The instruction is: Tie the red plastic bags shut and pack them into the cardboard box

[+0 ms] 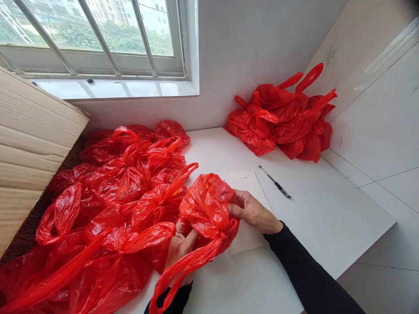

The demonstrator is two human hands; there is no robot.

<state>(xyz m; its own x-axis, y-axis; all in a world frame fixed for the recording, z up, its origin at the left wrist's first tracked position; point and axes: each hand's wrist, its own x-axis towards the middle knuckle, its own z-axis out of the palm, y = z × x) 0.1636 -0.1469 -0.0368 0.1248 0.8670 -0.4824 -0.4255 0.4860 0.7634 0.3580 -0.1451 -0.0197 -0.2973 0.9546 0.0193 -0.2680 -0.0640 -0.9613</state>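
Head camera, and both hands are on one knotted red bag (207, 209), held low over the near part of the white table (327, 218), right beside the big pile of red bags (114, 196). The left hand (178, 250) is underneath, fingers curled round the tied neck. The right hand (253, 213) pinches the far side, fingers closed on the film. The risk, I'd say, is that thin plastic tearing under the pinch, or the handle loop (draped over the left wrist) snagging. A sheet of paper (248, 183) and a pen (275, 182) lie behind, a second heap (281, 120) fills the tiled corner, with the window (98, 35) above and a cardboard box (29, 144) on the left.
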